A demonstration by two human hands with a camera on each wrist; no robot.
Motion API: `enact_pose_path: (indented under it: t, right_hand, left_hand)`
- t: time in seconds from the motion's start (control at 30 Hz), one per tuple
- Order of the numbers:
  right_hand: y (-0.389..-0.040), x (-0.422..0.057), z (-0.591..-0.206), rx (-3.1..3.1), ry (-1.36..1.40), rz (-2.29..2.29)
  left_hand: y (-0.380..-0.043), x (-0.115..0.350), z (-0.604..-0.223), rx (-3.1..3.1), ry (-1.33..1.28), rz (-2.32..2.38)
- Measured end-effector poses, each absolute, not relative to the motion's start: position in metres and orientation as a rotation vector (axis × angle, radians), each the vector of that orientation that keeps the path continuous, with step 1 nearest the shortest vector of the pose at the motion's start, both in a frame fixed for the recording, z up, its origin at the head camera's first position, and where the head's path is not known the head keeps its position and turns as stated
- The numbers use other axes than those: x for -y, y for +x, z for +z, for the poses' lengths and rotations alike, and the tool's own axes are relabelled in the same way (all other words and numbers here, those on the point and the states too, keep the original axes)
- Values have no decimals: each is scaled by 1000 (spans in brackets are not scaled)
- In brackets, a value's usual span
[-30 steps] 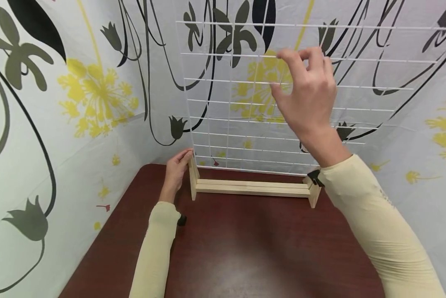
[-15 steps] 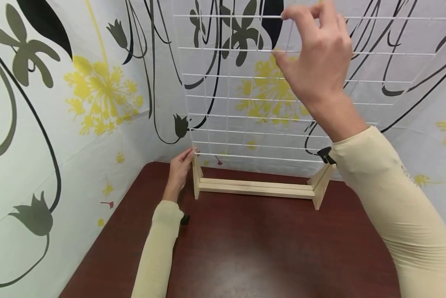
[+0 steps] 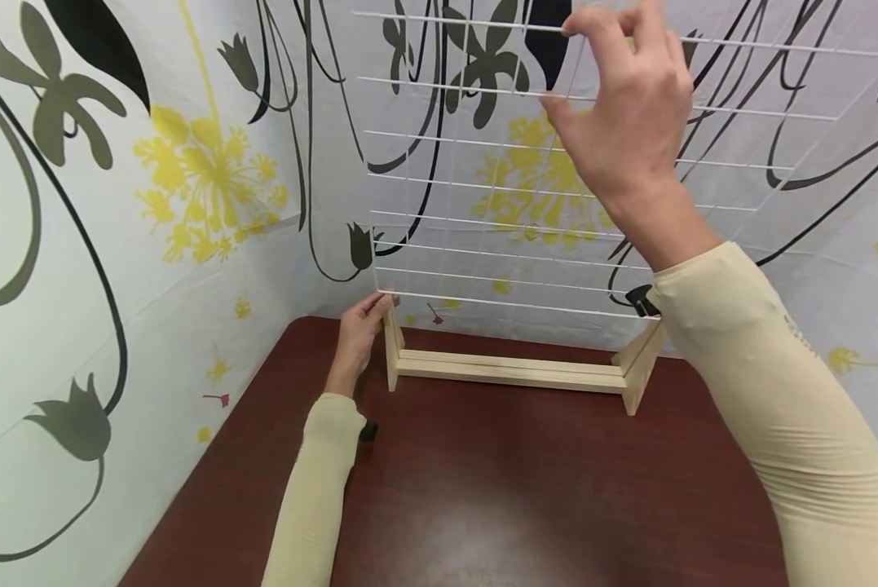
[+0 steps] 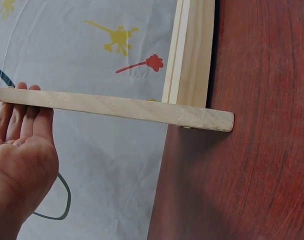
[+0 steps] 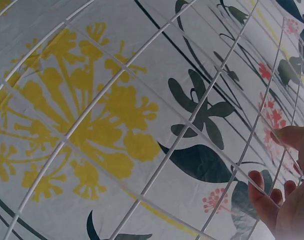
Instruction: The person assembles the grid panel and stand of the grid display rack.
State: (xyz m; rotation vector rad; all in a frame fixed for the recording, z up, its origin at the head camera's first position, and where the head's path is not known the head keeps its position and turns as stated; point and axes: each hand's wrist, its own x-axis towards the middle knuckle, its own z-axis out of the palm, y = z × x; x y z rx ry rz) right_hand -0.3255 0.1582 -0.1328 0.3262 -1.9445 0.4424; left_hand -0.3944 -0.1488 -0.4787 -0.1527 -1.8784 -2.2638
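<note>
In the head view, a low wooden stand (image 3: pixel 512 371) with two upright side pieces and a crossbar is on the table. My left hand (image 3: pixel 354 336) pinches the top of its left side piece; the left wrist view shows the fingers curled behind that board (image 4: pixel 142 111). A white wire grid panel (image 3: pixel 519 305) rises above the stand, its bottom wire level with the tops of the side pieces. Higher up, my right hand (image 3: pixel 625 110) grips the grid, finger and thumb at two neighbouring wires. From the right wrist, the hand (image 5: pixel 292 207) appears at the grid's wires.
The dark red-brown table (image 3: pixel 512 489) reaches back to a wall covering (image 3: pixel 321 147) printed with flowers, which also rises along the left and right sides. Black straps (image 3: pixel 641 300) sit at the wrists, below the cream sleeves.
My right hand has moved up, and the grid's bottom wire has risen from behind the stand to the tops of its sides. The left hand stays at the left side piece.
</note>
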Motion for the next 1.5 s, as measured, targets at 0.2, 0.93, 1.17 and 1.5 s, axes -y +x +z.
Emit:
enact_pose_path:
  t: [0.2,0.93,1.17,1.5]
  right_hand:
    - [-335,-165,-139,1979,322,429]
    - [-349,-166,-141,1977,329,430]
    - [-351,-164,-144,1986,338,432]
    - [-353,-164,-149,1990,316,408]
  left_hand:
    - [-394,148,-478,1869,-121,-2269]
    - [-397,148,-479,1867,-120,-2267]
    - [-397,149,-481,1857,-126,-2279]
    - [-396,149,-480,1880,-128,-2267]
